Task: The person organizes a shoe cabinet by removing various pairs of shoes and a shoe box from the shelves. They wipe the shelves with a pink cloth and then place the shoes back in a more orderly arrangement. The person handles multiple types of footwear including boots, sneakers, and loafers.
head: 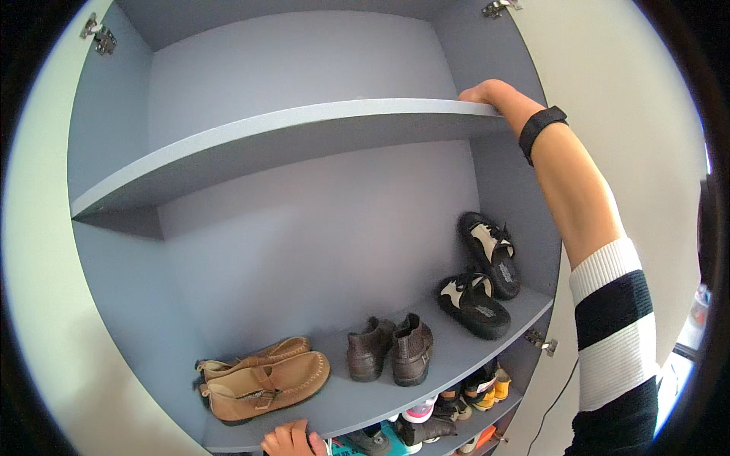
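My right hand (483,91) reaches up to the right end of the upper grey shelf (296,122) and rests on top of it. Its fingers are partly hidden, so whether they hold something does not show. At the bottom rim, my left hand (292,440) is at the front edge of the shelf below (353,407), fingers bent. The rest of that hand is cut off. Just behind it lies a pair of tan buckled shoes (268,387). Dark brown ankle boots (412,350) stand mid-shelf. Black-and-white lace-trimmed mules (476,308) are at the right, one leaning on the side wall.
The cabinet's open doors flank both sides, the left door (34,273) and right door (621,114). Metal hinges (100,34) stick out at the edges. A lower shelf holds several shoes, including yellow-and-black ones (485,393). A dark cable (552,404) hangs by the right door.
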Demonstrator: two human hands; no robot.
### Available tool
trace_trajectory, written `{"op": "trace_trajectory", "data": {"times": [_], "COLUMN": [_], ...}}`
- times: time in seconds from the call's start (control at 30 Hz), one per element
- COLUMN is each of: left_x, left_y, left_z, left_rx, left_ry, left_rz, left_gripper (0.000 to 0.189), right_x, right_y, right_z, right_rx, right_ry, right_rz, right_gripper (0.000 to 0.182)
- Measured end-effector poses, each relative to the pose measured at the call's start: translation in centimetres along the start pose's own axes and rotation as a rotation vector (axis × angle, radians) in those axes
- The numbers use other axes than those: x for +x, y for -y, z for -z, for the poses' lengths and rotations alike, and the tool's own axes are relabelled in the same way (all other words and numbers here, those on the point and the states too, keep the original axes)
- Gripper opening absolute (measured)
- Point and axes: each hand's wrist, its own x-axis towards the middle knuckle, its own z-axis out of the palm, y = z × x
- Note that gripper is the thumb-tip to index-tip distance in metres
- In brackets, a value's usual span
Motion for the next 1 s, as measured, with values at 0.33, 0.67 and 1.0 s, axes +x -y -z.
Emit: {"op": "trace_trajectory", "data": {"times": [0.33, 0.67, 1.0], "left_x": [0.1, 0.6, 0.0], "left_y": [0.2, 0.7, 0.7], "left_z": [-0.7, -1.0, -0.2], "left_rx": [0.016, 0.008, -0.068], "left_ry": [-0.096, -0.309, -0.171], "left_rz": [-0.027, -0.065, -0.046], "left_gripper": [0.027, 0.035, 0.027], "right_x": [0.7, -6.0, -4.4], "right_y": [1.2, 16.7, 17.7], "right_z": [0.3, 0.6, 0.4], "right_rx": [-0.036, 0.038, 0.149], "right_ry": [0.106, 0.173, 0.125], "right_rz": [0.027, 0.289, 0.349], "right_gripper": [0.058, 0.075, 0.069]}}
